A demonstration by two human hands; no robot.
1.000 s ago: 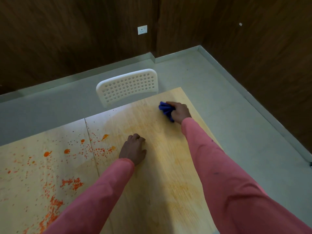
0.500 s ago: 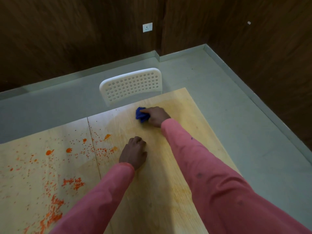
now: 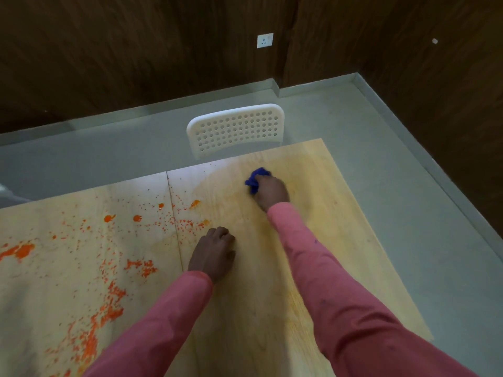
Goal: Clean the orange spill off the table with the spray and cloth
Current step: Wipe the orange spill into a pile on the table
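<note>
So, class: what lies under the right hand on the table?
A bunched blue cloth pokes out beneath the right hand. The hand covers most of it; the table beneath is hidden.

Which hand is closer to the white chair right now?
Right. The right hand with the blue cloth is just below the white chair; the left hand rests nearer the person.
</note>
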